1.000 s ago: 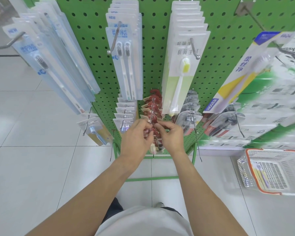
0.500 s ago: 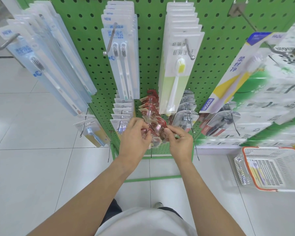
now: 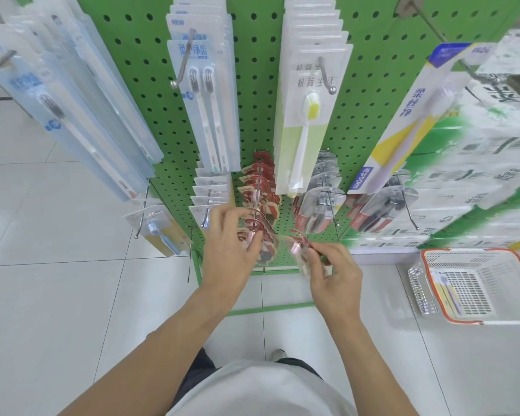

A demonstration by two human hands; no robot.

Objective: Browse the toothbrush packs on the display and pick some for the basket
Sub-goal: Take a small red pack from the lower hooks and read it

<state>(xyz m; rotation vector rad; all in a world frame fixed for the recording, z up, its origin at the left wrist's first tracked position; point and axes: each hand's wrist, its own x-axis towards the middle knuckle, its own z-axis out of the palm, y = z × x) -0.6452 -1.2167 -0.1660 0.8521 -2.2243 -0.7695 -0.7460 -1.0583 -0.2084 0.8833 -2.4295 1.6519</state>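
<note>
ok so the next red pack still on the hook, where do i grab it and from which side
Probably pinch the front red pack at its lower body, below the hook wire, and come from the front. The packs hang in a tight overlapping row threaded on the wire, so only the front one's face is free, and it must slide off toward you. The left hand already holds that row; the right hand pinches a freed pack.

Before a green pegboard [image 3: 261, 94], the right hand [image 3: 332, 273] pinches a red toothbrush pack [image 3: 300, 246] clear of its hook, the left hand [image 3: 231, 244] grips the hanging red packs [image 3: 260, 190], and a white basket [image 3: 478, 285] sits on the floor.
</note>
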